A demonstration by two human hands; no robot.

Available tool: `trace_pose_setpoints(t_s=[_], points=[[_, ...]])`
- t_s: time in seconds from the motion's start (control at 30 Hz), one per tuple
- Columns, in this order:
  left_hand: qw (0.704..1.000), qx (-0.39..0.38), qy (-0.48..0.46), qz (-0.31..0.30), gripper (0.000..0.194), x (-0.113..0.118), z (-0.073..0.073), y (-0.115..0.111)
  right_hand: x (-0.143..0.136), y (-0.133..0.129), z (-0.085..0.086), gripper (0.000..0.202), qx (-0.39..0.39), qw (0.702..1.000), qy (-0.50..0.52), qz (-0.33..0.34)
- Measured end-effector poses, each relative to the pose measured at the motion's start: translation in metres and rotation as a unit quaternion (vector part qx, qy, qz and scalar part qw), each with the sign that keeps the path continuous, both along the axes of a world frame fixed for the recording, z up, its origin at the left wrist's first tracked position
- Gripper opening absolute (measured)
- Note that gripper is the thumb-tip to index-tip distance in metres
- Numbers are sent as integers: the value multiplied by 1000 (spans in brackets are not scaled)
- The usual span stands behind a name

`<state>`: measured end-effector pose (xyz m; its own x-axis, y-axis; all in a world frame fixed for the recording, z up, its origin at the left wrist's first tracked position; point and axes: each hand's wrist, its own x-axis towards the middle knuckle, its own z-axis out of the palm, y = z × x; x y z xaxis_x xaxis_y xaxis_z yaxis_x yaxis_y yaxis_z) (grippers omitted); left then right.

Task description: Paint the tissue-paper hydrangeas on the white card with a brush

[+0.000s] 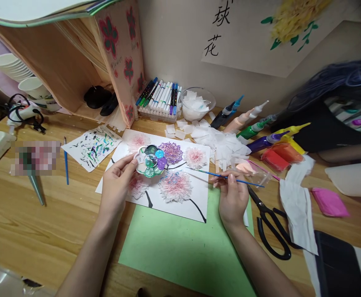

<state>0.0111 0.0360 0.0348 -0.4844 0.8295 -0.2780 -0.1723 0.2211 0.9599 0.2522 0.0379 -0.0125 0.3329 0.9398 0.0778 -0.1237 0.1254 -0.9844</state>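
My left hand [118, 177] pinches the rim of a small round paint palette [151, 161], its wells holding green, purple, blue and white paint. In my right hand [233, 194] is a thin blue paintbrush [211, 174], its tip pointing left over the white sheet [195, 206]. Raised pink-and-white paper flowers [176, 187] and a purple one [172, 152] sit on this sheet, along with black painted stems [197, 208]. The palette hovers over part of the sheet and hides some of it. Beneath the sheet lies green paper [180, 247].
Black scissors [270, 218] and white crepe paper [298, 202] lie right of my right hand. Behind the sheet are white paper squares [224, 144], paint bottles [255, 128], a glass bowl [197, 103] and markers [160, 97]. A paint-smeared sheet [92, 146] and another brush [66, 165] lie left.
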Motion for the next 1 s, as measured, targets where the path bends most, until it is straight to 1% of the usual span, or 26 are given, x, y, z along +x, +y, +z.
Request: trace_pose_setpoints(t_s=[0.07,0.1,0.2,0.27,0.37,0.5,0.67,0.8,1.0], points=[[1000,0,0,-3,37,3,-1,-1,0,-2,0,13,24,1000,6,-13],[1000,0,-1,-7,36,5,-1,-1,0,-3,0,11,36,999,3,-9],[999,0,-3,-34,35,12,-2,-4,-1,-9,-1,12,74,995,-44,43],[998,-1,-5,-55,34,16,-2,-6,-1,-11,-2,15,107,985,-103,82],[997,-7,-1,-72,33,19,0,-8,-1,-13,-2,21,143,967,-174,118],[996,-1,14,-86,32,20,2,-8,1,-13,-5,25,146,955,-211,146],[994,4,7,-106,30,23,0,-9,2,-14,-9,24,137,950,-232,160],[994,1,4,-107,31,23,-1,-9,2,-15,-8,24,129,949,-242,159],[995,-3,3,-103,33,24,2,-9,2,-14,-8,23,125,947,-249,158]])
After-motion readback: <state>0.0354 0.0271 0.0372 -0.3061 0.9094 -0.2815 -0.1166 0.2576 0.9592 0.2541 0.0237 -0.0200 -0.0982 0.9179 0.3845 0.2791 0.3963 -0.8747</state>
